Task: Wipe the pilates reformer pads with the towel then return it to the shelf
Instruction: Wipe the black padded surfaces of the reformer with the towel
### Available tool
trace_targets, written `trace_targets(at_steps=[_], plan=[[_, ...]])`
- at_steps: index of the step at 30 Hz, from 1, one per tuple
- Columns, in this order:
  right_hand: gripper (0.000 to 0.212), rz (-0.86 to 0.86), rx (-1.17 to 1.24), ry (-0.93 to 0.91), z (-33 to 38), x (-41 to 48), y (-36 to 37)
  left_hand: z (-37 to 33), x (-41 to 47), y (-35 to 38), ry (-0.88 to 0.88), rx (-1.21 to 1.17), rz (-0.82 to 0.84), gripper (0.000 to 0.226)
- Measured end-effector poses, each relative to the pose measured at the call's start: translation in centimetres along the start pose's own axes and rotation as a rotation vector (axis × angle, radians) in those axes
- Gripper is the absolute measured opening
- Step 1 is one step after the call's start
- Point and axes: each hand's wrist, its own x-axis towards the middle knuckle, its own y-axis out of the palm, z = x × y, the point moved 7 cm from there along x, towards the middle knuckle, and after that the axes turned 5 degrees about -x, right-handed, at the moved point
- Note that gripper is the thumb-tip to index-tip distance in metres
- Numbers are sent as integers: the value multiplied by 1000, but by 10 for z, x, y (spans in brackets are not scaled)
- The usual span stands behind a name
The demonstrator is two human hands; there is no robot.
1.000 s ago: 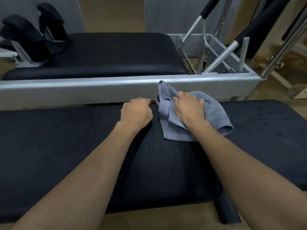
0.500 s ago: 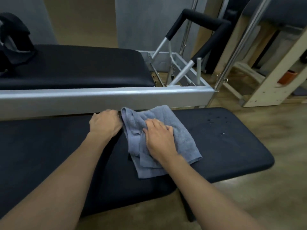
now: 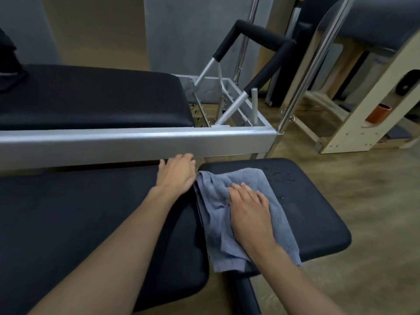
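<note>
Long pad: on our left we see a black long pad (image 3: pixel 68 223) that runs off the left edge of the view, with our left forearm stretched over it.
Far pad: behind it lies a second black far pad (image 3: pixel 91 96), and a silver rail (image 3: pixel 113 142) runs between the two.
Left hand: our left hand (image 3: pixel 176 176) rests on the long pad's far edge. Its fingers lie side by side and are only slightly bent, with their tips up against the lower edge of the rail.
Towel: the grey-blue towel (image 3: pixel 213 223) lies crumpled on the left part of the short pad. Its left side reaches the gap between the pads, and its near corner hangs over the front edge.
Right hand: our right hand (image 3: pixel 250 214) lies palm down on the towel, fingers straight and a little spread, pressing it flat.
Short pad: the black short pad (image 3: pixel 318 223) carries small droplets (image 3: pixel 279 173) just beyond the towel.
Foot bar: a black-sleeved foot bar (image 3: pixel 261 37) rises from the rail's right end.
Far right: we see a pale wooden frame (image 3: pixel 363 123) with an orange cup (image 3: pixel 381 113) inside it.
</note>
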Motion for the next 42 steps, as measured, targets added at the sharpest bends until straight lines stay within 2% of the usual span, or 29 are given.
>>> trace_targets(at_steps=[2, 7, 12, 17, 21, 24, 26, 29, 32, 35, 39, 42], plan=[[36, -6, 4, -28, -1, 25, 9, -14, 14, 13, -16, -144, 5, 36], [28, -43, 16, -50, -8, 112, 28, 13, 38, 26, -147, -309, -28, 38], [45, 54, -20, -71, 2, 152, 42, 18, 38, 25, -216, -358, -76, 46], [20, -8, 103, -151, 4, 89, 28, 6, 23, 22, -200, -337, -61, 53], [28, -44, 81, -178, 6, 12, 5, 7, 16, 17, -216, -494, -41, 53], [34, -29, 92, -203, 2, -34, -9, 5, 10, 16, -260, -628, 44, 45], [36, -2, 97, -211, -3, -54, -13, -5, 6, 18, -221, -532, 108, 45], [43, 36, 108, -191, -10, -56, -14, -20, 3, 25, -137, -215, 144, 55], [45, 16, 115, -163, -12, -42, -11, -19, 2, 36, -87, -35, 155, 53], [46, -20, 114, -144, -19, -18, -2, -8, 6, 43, -75, -71, 108, 50], [42, -10, 109, -123, -32, 60, 16, -1, 9, 39, -164, -224, 23, 58], [41, 17, 89, -47, -40, 124, 30, -4, 11, 44, -103, -217, 32, 54]])
